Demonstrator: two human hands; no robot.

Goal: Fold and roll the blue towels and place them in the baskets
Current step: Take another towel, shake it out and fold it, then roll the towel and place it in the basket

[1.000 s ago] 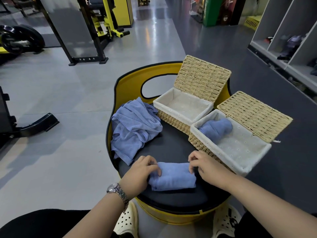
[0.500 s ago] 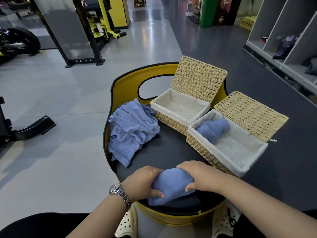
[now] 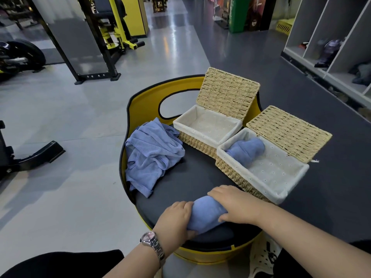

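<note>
A rolled blue towel [image 3: 204,214] lies on the black seat pad [image 3: 192,177] near its front edge. My left hand [image 3: 174,219] grips the roll's left end, thumb curled under it. My right hand [image 3: 234,205] wraps over its right end. Several loose blue towels [image 3: 152,153] are heaped at the pad's left. Two wicker baskets with white liners and raised lids stand at the right: the far basket [image 3: 208,128] holds nothing, and the near basket [image 3: 263,167] holds one rolled blue towel [image 3: 247,149] at its far end.
The pad sits in a round yellow chair [image 3: 144,103] with a cut-out backrest. Gym machines [image 3: 112,27] stand on the grey floor behind and to the left. Open white shelving [image 3: 331,47] runs along the right. Light perforated shoes [image 3: 265,257] show below the chair.
The towel went from a flat folded strip under my fingertips to a tight roll gripped by both hands. The roll now lies slightly slanted.
</note>
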